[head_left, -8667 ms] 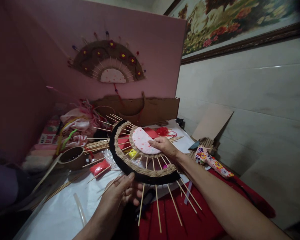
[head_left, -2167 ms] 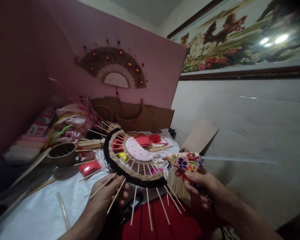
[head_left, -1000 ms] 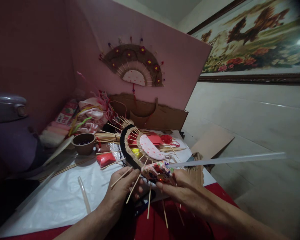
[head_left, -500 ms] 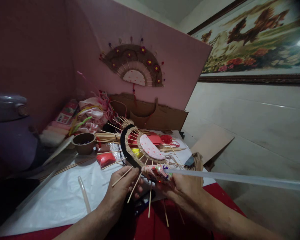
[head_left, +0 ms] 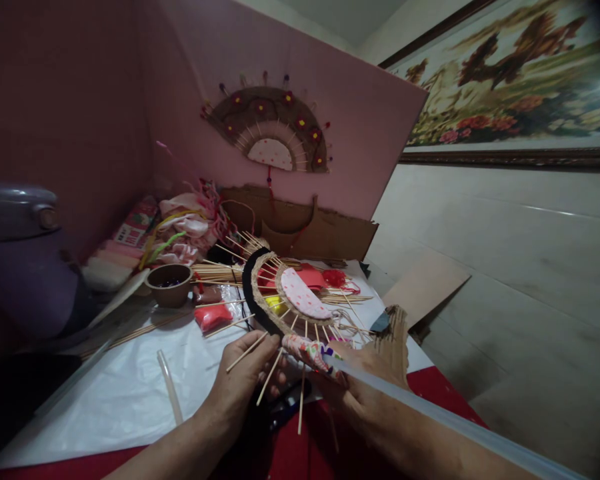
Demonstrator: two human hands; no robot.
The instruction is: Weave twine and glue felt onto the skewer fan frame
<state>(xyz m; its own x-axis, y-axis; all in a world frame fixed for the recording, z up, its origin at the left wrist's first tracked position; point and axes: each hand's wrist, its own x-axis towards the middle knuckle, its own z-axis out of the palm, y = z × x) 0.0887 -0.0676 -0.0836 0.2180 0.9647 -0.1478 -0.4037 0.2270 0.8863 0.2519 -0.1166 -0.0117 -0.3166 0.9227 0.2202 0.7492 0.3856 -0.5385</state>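
My left hand (head_left: 253,367) pinches the lower end of a half-round craft fan (head_left: 253,290). The fan has a black outer band, a twine-coloured band inside it, thin wooden sticks spreading outward, and a white half-disc with pink dots (head_left: 305,295) at its centre. In my right hand (head_left: 355,380) is a hot glue gun (head_left: 307,352) with a patterned covering, its front end close to the black band beside my left fingers. A long translucent glue stick (head_left: 430,407) sticks out of its back across my right forearm. The nozzle tip is hard to make out.
A brown bowl (head_left: 169,285) and a red clay packet (head_left: 213,317) lie left of the fan. Wooden sticks (head_left: 215,273) and torn cardboard (head_left: 393,340) lie around it. Another glue stick (head_left: 169,387) rests on the white sheet (head_left: 105,407). A finished fan (head_left: 270,130) hangs behind.
My right hand has turned the glue gun, so the rear of its glue stick has swung down toward my forearm. The fan and my left hand stay nearly in place.
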